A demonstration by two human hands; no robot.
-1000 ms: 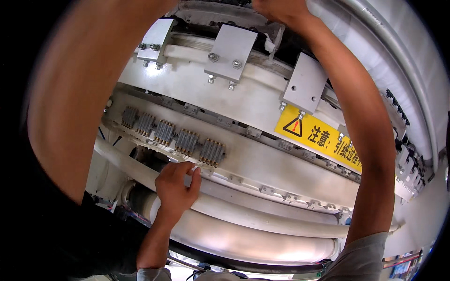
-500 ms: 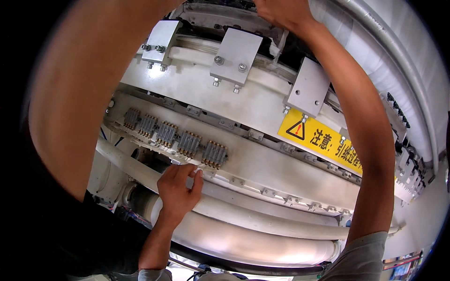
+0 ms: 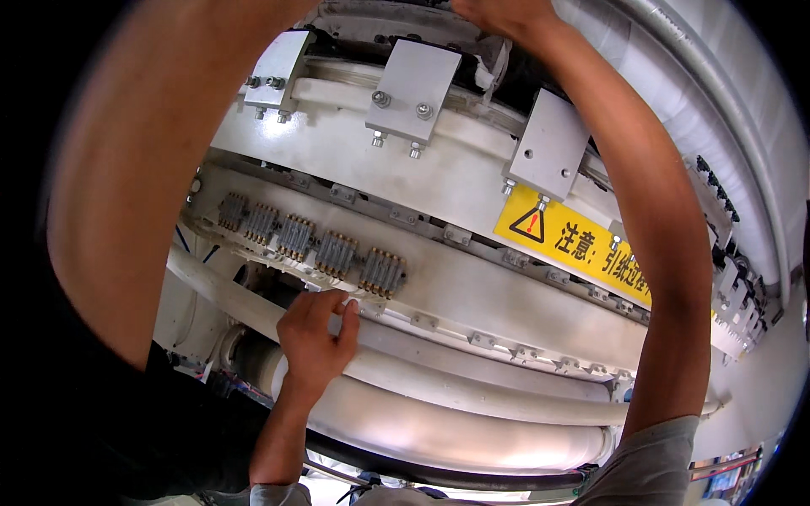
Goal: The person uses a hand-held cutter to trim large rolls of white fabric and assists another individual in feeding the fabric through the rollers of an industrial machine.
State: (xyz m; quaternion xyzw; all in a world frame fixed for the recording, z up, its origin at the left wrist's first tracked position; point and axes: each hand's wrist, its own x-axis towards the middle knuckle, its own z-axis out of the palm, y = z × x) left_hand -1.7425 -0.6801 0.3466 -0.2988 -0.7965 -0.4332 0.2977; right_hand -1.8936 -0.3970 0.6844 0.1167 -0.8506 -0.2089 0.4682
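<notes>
Your left hand (image 3: 316, 341) comes up from the lower edge and sits at the under-edge of the curved white band (image 3: 506, 291), right below the last two in the row of small ribbed blocks (image 3: 337, 251). The fingers are curled close together with their tips against that edge and the thumb (image 3: 348, 319) lies alongside. A small pale piece seems to be under the tips, but you cannot tell from here whether it is pinched or only pressed. Your right hand (image 3: 506, 13) is up at the top of the machine, behind the two flat grey brackets (image 3: 413, 76). It is cut by the rim, so its grip cannot be told either. From how things lie, the step in hand looks like fingertip work at the band's lower edge by the blocks, with the right arm reaching high, perhaps bracing. The blocks stand in a slanted row, just above your fingertips and not touched by them. The pale hose (image 3: 472, 384) runs just beneath your hand, with a thicker tube (image 3: 447, 434) below it. Any next move there calls for small, careful finger motion: the blocks' pins are close above and the hose crowds the wrist from below. Another bare arm (image 3: 160, 169), close to the lens, crosses the left side, so there is little room that way. The yellow label (image 3: 574, 240) is well to the right.
</notes>
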